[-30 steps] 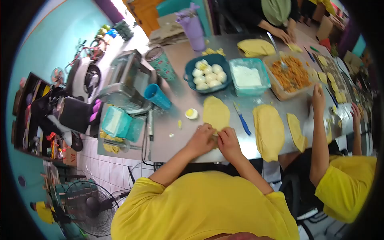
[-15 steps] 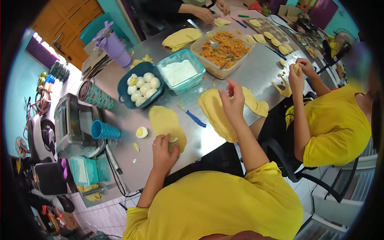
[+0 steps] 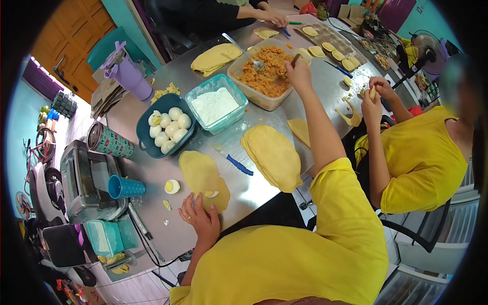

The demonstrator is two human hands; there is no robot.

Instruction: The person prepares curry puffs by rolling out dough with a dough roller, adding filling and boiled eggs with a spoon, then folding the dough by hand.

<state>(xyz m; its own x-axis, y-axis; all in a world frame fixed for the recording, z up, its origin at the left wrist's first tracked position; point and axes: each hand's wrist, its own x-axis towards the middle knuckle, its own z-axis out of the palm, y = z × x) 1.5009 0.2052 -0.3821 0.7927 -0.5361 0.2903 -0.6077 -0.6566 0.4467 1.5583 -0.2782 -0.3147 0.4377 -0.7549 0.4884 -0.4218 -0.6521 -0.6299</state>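
Observation:
My left hand [image 3: 202,221] lies flat at the lower edge of a rolled dough sheet [image 3: 195,170], fingers stretched out beside a piece of boiled egg [image 3: 211,194] on the dough. My right hand [image 3: 299,75] reaches over the plastic tub of orange filling [image 3: 264,71] and is closed on the handle of a spoon [image 3: 295,60]; the spoon's lower end is hard to make out in the filling. A stack of dough sheets [image 3: 270,157] is under my right forearm. Between the two doughs lies a blue-handled knife [image 3: 239,165]. A cut boiled egg [image 3: 172,186] stands left of the sheet.
A teal bowl of peeled eggs [image 3: 144,145] and a tub of white flour [image 3: 239,109] stand mid-table. At left are a blue cup [image 3: 127,186] and a patterned tumbler [image 3: 109,140]. A co-worker in yellow [image 3: 422,162] shapes dough at right; another person's hands [image 3: 274,18] work across the table.
My right hand has moved from above the dough stack up to the filling tub and closed on the spoon handle. My left hand stays on the dough sheet, its fingers straighter.

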